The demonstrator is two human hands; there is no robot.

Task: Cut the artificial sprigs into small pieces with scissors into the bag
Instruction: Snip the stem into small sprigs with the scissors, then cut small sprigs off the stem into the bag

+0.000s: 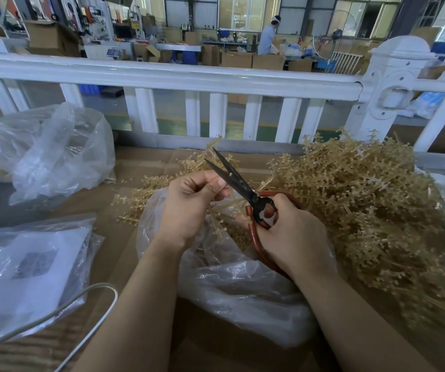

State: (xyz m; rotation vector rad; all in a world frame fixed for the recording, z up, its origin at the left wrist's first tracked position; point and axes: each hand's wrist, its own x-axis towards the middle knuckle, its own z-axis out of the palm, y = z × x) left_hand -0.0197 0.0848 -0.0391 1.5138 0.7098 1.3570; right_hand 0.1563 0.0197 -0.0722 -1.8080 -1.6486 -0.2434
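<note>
The left hand (193, 201) has its fingers curled and pinches a thin sprig (217, 210) between thumb and fingers; the stem hangs from the hand down toward the bag (243, 291). The right hand (292, 233) grips the scissors (238, 183) by their red-brown handles, with fingers through the loop. The black blades are parted a little and point up and away from the hands, just beside the left thumb. I cannot tell if the blades touch the sprig at this moment.

The bag is clear plastic and lies open directly under both hands. Through the plastic, some tan pieces show under the left hand, so it seems that a part of the cutting is already done. How much is inside I cannot say, because the plastic is wrinkled and shiny.

A big pile (371, 205) of uncut sprigs lies to the right of the right hand and beyond it. A few more loose sprigs (135, 194) lie to the left of the left hand, beyond the bag. In my judgement most of the work is still left, since the pile is much larger than what shows in the bag.

Far to the left of the left hand are two other plastic bags (55, 154), and one of them, the farther, seems to hold tan material. A white cable (87, 299) runs near the left forearm. A white fence (189, 76) stands beyond the hands.
</note>
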